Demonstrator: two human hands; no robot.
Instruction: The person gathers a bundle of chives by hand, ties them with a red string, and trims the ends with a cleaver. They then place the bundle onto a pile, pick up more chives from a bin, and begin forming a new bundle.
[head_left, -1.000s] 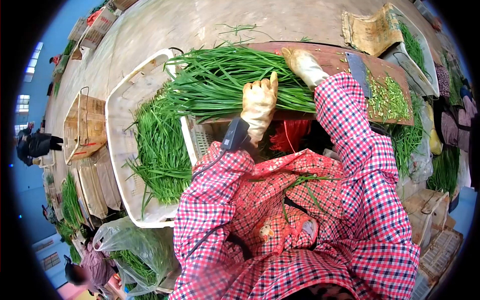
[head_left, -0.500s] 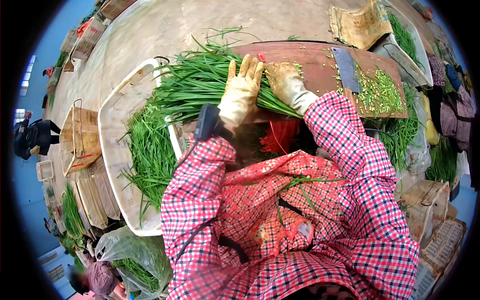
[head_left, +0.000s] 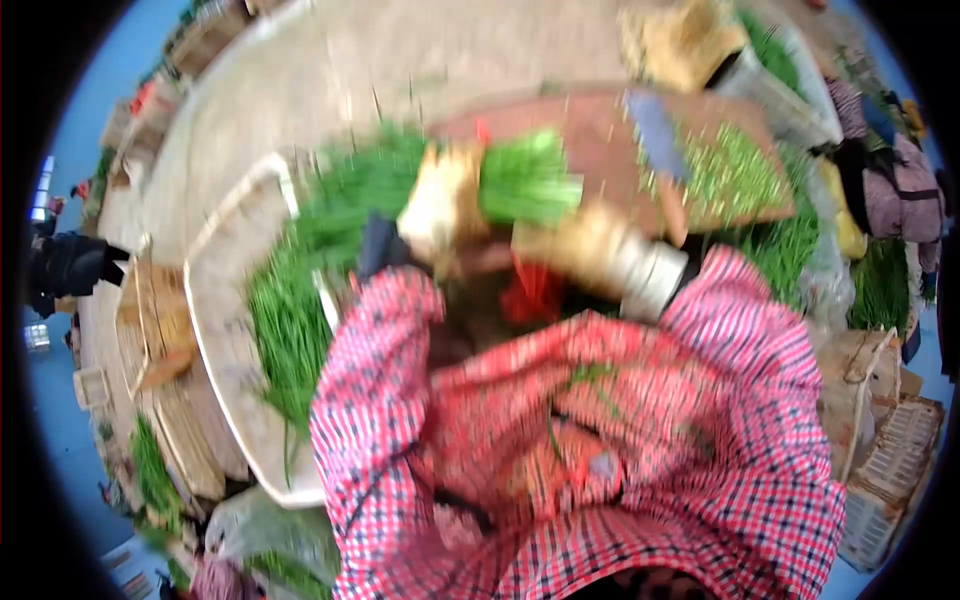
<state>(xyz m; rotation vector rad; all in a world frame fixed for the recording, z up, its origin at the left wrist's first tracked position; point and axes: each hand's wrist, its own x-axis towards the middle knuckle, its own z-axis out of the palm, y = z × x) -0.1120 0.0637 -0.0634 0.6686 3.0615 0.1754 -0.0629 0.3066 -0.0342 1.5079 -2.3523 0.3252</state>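
My gloved left hand point(head_left: 440, 195) is wrapped round a bunch of garlic chives point(head_left: 525, 178) above the near edge of a reddish cutting board point(head_left: 600, 150). The pale stem ends stick out to the right of this hand, the long green leaves to its left. My gloved right hand point(head_left: 570, 240) is smeared by motion just below the stem ends, its fingers not distinct. To its right a cleaver point(head_left: 657, 140) lies on the board, wooden handle towards me, beside a heap of chopped stem pieces point(head_left: 735, 180). Red strips point(head_left: 532, 292) hang below the board.
At left stands a white crate point(head_left: 215, 330) with loose chives point(head_left: 290, 330) in it. A folded sack point(head_left: 680, 45) and another crate point(head_left: 785, 110) are at the far right. A clear plastic bag point(head_left: 270, 530) sits at lower left. People are at both edges.
My left hand, flat with fingers spread before, now grips the bunch, whose stem ends have come into view and swung up. My right hand has left the stems and moved down towards me.
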